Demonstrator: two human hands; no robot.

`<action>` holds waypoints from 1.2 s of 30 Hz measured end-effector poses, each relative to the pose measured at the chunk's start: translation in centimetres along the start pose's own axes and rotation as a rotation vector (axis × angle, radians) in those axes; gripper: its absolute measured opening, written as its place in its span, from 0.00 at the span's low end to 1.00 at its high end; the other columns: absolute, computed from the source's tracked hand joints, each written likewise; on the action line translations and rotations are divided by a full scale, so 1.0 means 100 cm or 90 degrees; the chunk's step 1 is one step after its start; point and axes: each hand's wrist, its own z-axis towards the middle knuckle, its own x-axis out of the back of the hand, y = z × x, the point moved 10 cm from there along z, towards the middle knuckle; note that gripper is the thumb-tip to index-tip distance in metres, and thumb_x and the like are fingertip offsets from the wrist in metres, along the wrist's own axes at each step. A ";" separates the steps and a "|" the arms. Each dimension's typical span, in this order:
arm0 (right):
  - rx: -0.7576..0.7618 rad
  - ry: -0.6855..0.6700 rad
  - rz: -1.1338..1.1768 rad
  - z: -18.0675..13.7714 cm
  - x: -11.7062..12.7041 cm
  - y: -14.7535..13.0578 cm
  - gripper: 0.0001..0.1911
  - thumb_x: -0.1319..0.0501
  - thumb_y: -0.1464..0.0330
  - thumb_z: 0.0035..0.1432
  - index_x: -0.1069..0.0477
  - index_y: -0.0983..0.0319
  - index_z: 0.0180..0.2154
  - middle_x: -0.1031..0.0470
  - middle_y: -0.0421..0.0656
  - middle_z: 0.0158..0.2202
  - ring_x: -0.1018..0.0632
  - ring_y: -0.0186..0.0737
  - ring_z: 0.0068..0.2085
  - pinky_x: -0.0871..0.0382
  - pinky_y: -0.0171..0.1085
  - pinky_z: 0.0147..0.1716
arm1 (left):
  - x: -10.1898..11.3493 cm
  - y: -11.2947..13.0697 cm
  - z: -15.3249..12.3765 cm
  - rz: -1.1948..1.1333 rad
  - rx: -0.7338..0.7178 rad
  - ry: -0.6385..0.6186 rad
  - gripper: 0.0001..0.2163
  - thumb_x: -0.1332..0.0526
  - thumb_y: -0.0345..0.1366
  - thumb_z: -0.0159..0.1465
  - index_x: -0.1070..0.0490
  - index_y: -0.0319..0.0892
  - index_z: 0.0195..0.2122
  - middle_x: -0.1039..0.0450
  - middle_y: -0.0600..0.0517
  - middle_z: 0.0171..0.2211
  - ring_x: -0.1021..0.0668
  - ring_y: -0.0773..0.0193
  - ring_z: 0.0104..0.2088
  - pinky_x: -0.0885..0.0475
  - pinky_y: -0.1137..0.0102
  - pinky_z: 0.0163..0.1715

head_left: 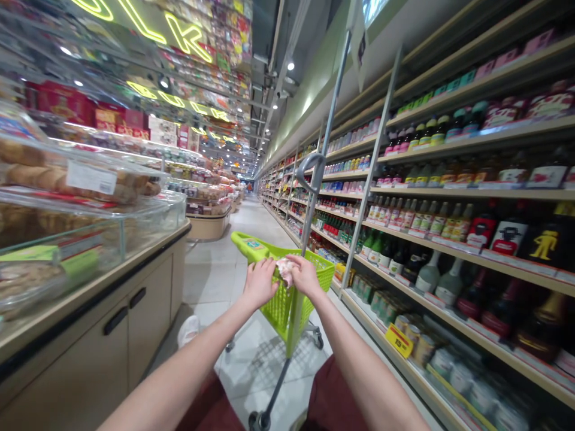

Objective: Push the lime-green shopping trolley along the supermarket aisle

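Observation:
In front of me stands a lime-green plastic shopping cart with a tall grey metal pole rising from it. A curved grey hook sits partway up the pole. My left hand is closed with its fingers curled over the cart's near top edge. Beside it, close to the pole, my right hand is closed around a small crumpled pink-and-white piece, whose kind I cannot make out. That piece lies between both hands, near the left fingertips. The cart's inside is mostly hidden.
Shelves of bottles and cans line the right side, with a yellow price tag low down. On the left a wooden counter carries clear packs of baked goods. A tiled aisle runs straight ahead between them.

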 end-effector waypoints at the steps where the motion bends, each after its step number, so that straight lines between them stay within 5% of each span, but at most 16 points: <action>1: -0.010 0.012 0.054 -0.001 0.005 -0.003 0.22 0.50 0.78 0.40 0.27 0.61 0.38 0.25 0.40 0.38 0.27 0.37 0.40 0.37 0.36 0.45 | 0.003 -0.004 0.001 -0.051 0.016 0.008 0.23 0.43 0.33 0.50 0.39 0.42 0.49 0.36 0.45 0.52 0.38 0.53 0.53 0.49 0.55 0.53; 5: -0.088 0.120 0.269 -0.003 0.019 -0.003 0.19 0.47 0.73 0.43 0.29 0.63 0.40 0.25 0.40 0.35 0.26 0.36 0.34 0.33 0.34 0.37 | 0.013 -0.025 0.007 -0.462 0.170 0.079 0.20 0.47 0.40 0.55 0.39 0.42 0.49 0.33 0.46 0.48 0.33 0.57 0.50 0.44 0.60 0.52; 9: -0.197 0.165 0.472 -0.012 0.003 0.013 0.18 0.42 0.63 0.45 0.31 0.64 0.39 0.25 0.41 0.31 0.26 0.36 0.31 0.32 0.34 0.33 | -0.001 0.003 0.020 -0.885 0.208 0.064 0.28 0.41 0.46 0.51 0.42 0.39 0.52 0.36 0.45 0.51 0.33 0.57 0.51 0.39 0.64 0.50; 15: -0.204 0.199 0.508 -0.025 0.009 0.019 0.16 0.42 0.59 0.45 0.32 0.64 0.35 0.25 0.41 0.30 0.26 0.35 0.30 0.32 0.33 0.32 | -0.012 0.031 0.023 -0.929 0.282 0.039 0.29 0.33 0.40 0.41 0.36 0.38 0.45 0.28 0.47 0.39 0.25 0.61 0.38 0.33 0.67 0.41; 20: -0.201 0.225 0.547 -0.027 0.018 0.022 0.18 0.44 0.60 0.47 0.36 0.63 0.38 0.26 0.41 0.30 0.25 0.35 0.29 0.31 0.34 0.30 | -0.019 0.051 0.022 -0.992 0.276 -0.090 0.19 0.34 0.39 0.41 0.31 0.35 0.33 0.27 0.49 0.28 0.25 0.65 0.27 0.31 0.70 0.32; 22: -0.197 0.233 0.520 -0.028 0.020 0.022 0.17 0.45 0.60 0.48 0.36 0.63 0.38 0.26 0.42 0.32 0.25 0.36 0.31 0.31 0.35 0.32 | -0.013 0.046 0.026 -0.968 0.278 -0.057 0.18 0.35 0.38 0.40 0.31 0.36 0.32 0.27 0.51 0.27 0.26 0.65 0.26 0.31 0.70 0.31; 24: -0.182 0.246 0.462 -0.031 0.026 0.022 0.17 0.45 0.60 0.48 0.36 0.64 0.38 0.26 0.44 0.35 0.25 0.37 0.35 0.32 0.35 0.35 | 0.007 0.029 0.033 -0.869 0.273 0.063 0.17 0.36 0.35 0.42 0.33 0.37 0.34 0.27 0.52 0.28 0.26 0.65 0.28 0.31 0.70 0.32; 27: -0.159 0.310 0.345 -0.039 0.045 0.031 0.17 0.46 0.62 0.48 0.35 0.64 0.39 0.28 0.47 0.40 0.28 0.39 0.42 0.35 0.37 0.42 | 0.045 0.014 0.041 -0.526 0.230 0.187 0.15 0.40 0.32 0.46 0.34 0.39 0.37 0.28 0.50 0.31 0.26 0.61 0.33 0.33 0.67 0.35; 29: -0.173 0.354 0.293 -0.047 0.056 0.045 0.18 0.48 0.63 0.48 0.36 0.65 0.41 0.29 0.48 0.43 0.29 0.39 0.44 0.37 0.38 0.45 | 0.052 0.028 0.047 -0.282 0.153 0.142 0.15 0.43 0.31 0.49 0.34 0.41 0.39 0.28 0.49 0.32 0.26 0.58 0.35 0.34 0.65 0.37; 31: -0.198 0.376 0.270 -0.053 0.062 0.061 0.20 0.50 0.64 0.49 0.37 0.65 0.44 0.30 0.49 0.44 0.29 0.39 0.45 0.37 0.38 0.45 | 0.037 0.057 0.044 -0.138 0.033 0.031 0.15 0.46 0.29 0.51 0.33 0.44 0.40 0.27 0.50 0.34 0.27 0.58 0.37 0.35 0.64 0.39; 33: -0.207 0.382 0.261 -0.057 0.065 0.073 0.20 0.51 0.64 0.49 0.37 0.64 0.44 0.31 0.49 0.45 0.29 0.40 0.45 0.37 0.39 0.44 | 0.015 0.092 0.030 -0.086 -0.094 -0.076 0.14 0.47 0.27 0.51 0.32 0.46 0.38 0.27 0.52 0.35 0.27 0.60 0.38 0.37 0.64 0.41; 36: -0.202 0.387 0.269 -0.062 0.068 0.079 0.20 0.51 0.63 0.48 0.36 0.65 0.42 0.30 0.48 0.44 0.28 0.40 0.44 0.37 0.39 0.44 | 0.002 0.126 0.006 -0.053 -0.194 -0.098 0.12 0.48 0.30 0.54 0.31 0.47 0.37 0.28 0.53 0.38 0.30 0.59 0.42 0.40 0.61 0.45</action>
